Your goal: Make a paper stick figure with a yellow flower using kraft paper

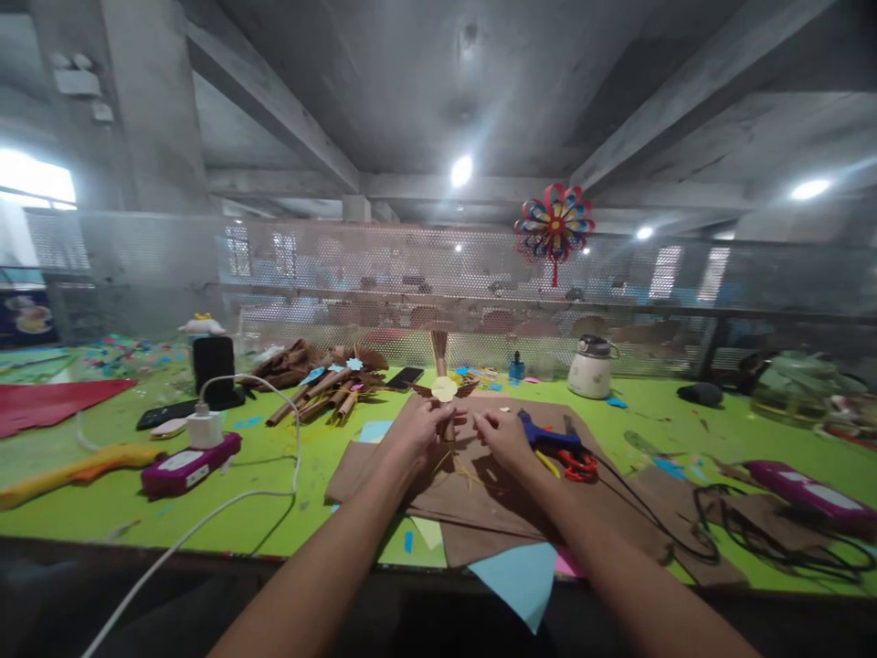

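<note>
My left hand (428,428) grips a brown paper craft figure (440,352), a rolled upright tube with pleated wing-like pieces at its sides. A pale yellow round paper disc (444,390) sits on the front of it. Just to the right is my right hand (503,434), its fingers curled together; whatever they may hold is too small to make out. Both hands are above brown paper sheets (472,507) with thin yellow strands (466,466) on them. Beside my right hand lie a blue glue gun (548,434) and red-handled scissors (581,466).
Brown paper rolls (335,388) are piled at back left. Purple power strips (188,468) (812,493) lie at both sides; a white cable (298,439) and a black cord (713,530) cross the table. A yellow glue gun (89,466), phone (404,377) and white bottle (589,370) are around.
</note>
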Demonstrator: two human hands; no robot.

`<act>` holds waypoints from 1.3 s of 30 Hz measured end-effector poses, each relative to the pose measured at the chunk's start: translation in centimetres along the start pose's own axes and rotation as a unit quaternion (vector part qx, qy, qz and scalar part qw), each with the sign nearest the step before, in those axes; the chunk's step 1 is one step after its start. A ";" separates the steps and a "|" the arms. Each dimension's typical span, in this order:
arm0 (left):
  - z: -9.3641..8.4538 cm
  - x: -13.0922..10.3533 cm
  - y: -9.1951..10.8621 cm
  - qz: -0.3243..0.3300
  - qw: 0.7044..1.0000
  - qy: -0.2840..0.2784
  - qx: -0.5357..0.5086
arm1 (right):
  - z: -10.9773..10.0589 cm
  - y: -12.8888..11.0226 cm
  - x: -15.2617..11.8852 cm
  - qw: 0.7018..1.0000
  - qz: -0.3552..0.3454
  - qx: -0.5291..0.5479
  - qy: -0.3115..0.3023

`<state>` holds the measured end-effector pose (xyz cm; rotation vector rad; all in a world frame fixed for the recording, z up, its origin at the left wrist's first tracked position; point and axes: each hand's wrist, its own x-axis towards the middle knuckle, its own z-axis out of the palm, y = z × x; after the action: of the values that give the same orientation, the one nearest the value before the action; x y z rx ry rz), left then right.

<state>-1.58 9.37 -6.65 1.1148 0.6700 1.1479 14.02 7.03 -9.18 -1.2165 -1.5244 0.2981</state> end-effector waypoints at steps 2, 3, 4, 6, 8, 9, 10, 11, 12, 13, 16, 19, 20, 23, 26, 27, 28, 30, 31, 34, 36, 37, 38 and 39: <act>-0.1 0.2 -0.2 -0.003 1.000 0.001 -0.009 | 0.0 -0.4 -0.2 0.999 -0.028 -0.036 -0.002; -0.1 0.2 -0.4 -0.005 1.000 -0.001 -0.017 | -0.1 -0.5 -0.3 0.998 -0.045 -0.049 -0.002; -0.1 0.3 -0.5 -0.005 1.000 -0.004 -0.028 | -0.1 -0.7 -0.4 0.996 -0.067 -0.054 -0.005; 0.0 0.3 -0.7 0.002 0.999 -0.014 -0.048 | 0.0 -0.8 -0.5 0.992 -0.117 -0.052 -0.023; 0.0 0.4 -1.0 0.011 0.998 -0.024 -0.050 | 0.1 -0.9 -0.7 0.984 -0.157 -0.071 -0.055; 0.1 0.4 -1.0 0.012 0.999 -0.028 -0.044 | 0.2 -1.0 -0.8 0.979 -0.164 -0.093 -0.071; 0.1 0.3 -1.1 0.012 0.999 -0.032 -0.037 | 0.3 -1.0 -1.0 0.975 -0.165 -0.121 -0.084; 0.2 0.3 -1.2 0.011 0.999 -0.036 -0.028 | 0.3 -1.0 -1.1 0.970 -0.163 -0.151 -0.095; 0.2 0.3 -1.3 0.012 0.999 -0.041 -0.022 | 0.4 -1.0 -1.1 0.965 -0.162 -0.178 -0.104; 0.3 0.3 -1.3 0.013 0.999 -0.047 -0.018 | 0.5 -1.0 -1.2 0.959 -0.163 -0.202 -0.111; 0.3 0.4 -1.5 0.018 0.998 -0.066 -0.007 | 0.5 -1.2 -1.4 0.946 -0.158 -0.256 -0.119; 0.1 0.6 -1.7 0.020 0.997 -0.074 0.001 | 0.4 -1.5 -1.6 0.940 -0.145 -0.285 -0.123; 0.1 0.6 -1.8 0.020 0.997 -0.076 0.002 | 0.4 -1.6 -1.7 0.939 -0.142 -0.288 -0.126; 0.0 0.6 -1.9 0.021 0.996 -0.083 0.004 | 0.4 -2.1 -1.8 0.939 -0.134 -0.287 -0.135; 0.0 0.6 -1.9 0.019 0.996 -0.087 0.006 | 0.3 -2.4 -1.8 0.942 -0.126 -0.280 -0.140; 0.0 0.6 -1.9 0.018 0.997 -0.081 0.006 | 0.3 -2.5 -1.9 0.944 -0.124 -0.274 -0.137; 0.0 0.7 -1.9 0.015 0.997 -0.073 0.007 | 0.3 -2.6 -1.9 0.946 -0.122 -0.268 -0.133; 0.0 0.7 -1.9 0.011 0.998 -0.053 0.014 | 0.3 -2.7 -1.8 0.950 -0.115 -0.263 -0.125; 0.0 0.7 -2.0 0.009 0.999 -0.050 0.018 | 0.2 -2.8 -1.8 0.949 -0.109 -0.269 -0.124; 0.0 0.6 -1.9 0.005 0.997 -0.063 0.037 | 0.1 -2.8 -1.7 0.935 -0.088 -0.317 -0.133; 0.1 0.3 -1.8 0.005 0.997 -0.067 0.049 | 0.0 -2.8 -1.7 0.922 -0.076 -0.352 -0.140; 0.1 0.2 -1.7 0.006 0.997 -0.064 0.053 | 0.0 -2.9 -1.7 0.917 -0.072 -0.364 -0.145; 0.2 0.1 -1.7 0.007 0.997 -0.060 0.055 | 0.0 -2.9 -1.7 0.914 -0.068 -0.371 -0.152; 0.2 0.0 -1.7 0.006 0.997 -0.058 0.053 | 0.0 -2.9 -1.8 0.912 -0.064 -0.372 -0.159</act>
<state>-0.78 9.25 -8.11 1.2664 0.6393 1.0584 12.24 4.36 -8.13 -1.6978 -2.0925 -0.2183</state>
